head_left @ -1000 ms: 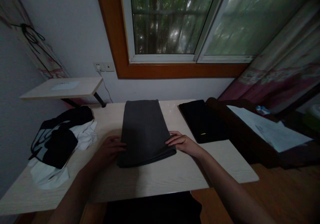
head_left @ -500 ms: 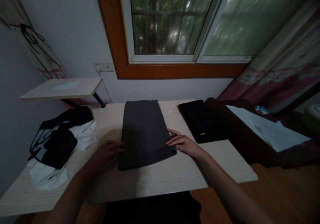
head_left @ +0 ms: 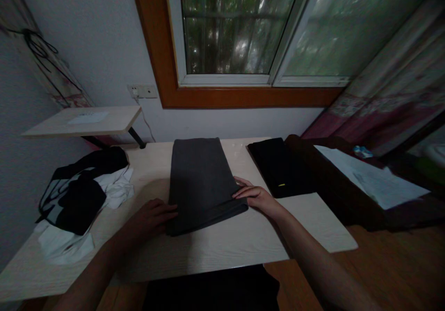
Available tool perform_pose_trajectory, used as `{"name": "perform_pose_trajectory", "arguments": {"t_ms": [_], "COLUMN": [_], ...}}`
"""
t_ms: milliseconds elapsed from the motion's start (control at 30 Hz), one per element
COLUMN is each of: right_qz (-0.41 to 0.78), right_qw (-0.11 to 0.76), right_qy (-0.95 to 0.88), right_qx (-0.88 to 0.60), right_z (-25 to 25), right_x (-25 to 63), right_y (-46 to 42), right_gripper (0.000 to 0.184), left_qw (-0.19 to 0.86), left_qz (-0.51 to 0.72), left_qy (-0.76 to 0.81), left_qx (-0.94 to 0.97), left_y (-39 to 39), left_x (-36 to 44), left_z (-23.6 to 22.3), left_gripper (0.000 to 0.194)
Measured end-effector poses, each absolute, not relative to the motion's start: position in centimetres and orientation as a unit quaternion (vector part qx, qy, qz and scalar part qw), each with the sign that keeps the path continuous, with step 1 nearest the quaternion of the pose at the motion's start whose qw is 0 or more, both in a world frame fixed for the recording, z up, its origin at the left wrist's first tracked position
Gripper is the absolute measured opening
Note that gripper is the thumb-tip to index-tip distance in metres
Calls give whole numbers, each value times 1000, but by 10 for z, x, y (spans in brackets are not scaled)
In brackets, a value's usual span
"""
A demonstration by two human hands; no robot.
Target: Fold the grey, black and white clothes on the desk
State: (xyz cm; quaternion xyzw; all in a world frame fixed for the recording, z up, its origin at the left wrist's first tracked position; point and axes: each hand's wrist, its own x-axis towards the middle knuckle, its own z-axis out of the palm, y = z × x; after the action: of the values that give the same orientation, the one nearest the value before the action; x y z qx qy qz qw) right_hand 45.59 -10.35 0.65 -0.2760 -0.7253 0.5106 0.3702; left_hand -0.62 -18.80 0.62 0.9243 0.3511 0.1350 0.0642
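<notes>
Over the last half second the left hand [head_left: 153, 214] has slid slightly inward, so its fingertips, close together, now lie on top of the grey cloth [head_left: 201, 176] at its left side, near its near left corner. Its thumb is hidden, so I cannot tell whether it pinches. The right hand [head_left: 259, 199] has barely shifted; its narrow grip seems to hold the cloth's near right corner, where a clearer crease and raised band now run along the near end. With both hands in contact, that end looks controlled from either side.

The cloth lies flat and folded, from the tabletop's [head_left: 243, 246] far edge to short of its near edge. The black and white clothes [head_left: 78, 204] near the left edge and the flat black item [head_left: 274, 167] by the far right corner look undisturbed.
</notes>
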Motion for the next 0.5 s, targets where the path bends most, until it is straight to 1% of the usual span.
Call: {"name": "perform_pose_trajectory", "arguments": {"t_ms": [167,333,500], "right_qz": [514,530,566], "right_qw": [377,369,356], "right_qy": [-727,-714,-685], "right_qx": [-254,-271,-290], "right_z": [2,9,14], "right_x": [459,458,457], "right_y": [-100,-103,-107], "right_gripper": [25,26,27], "left_qw": [34,28,26], "left_qz": [141,145,193], "left_qy": [353,381,378], "left_qx": [924,913,905], "left_y": [-191,-190,-186], "left_x": [3,15,16], "left_z": [1,1,0], "left_gripper": [50,41,37]}}
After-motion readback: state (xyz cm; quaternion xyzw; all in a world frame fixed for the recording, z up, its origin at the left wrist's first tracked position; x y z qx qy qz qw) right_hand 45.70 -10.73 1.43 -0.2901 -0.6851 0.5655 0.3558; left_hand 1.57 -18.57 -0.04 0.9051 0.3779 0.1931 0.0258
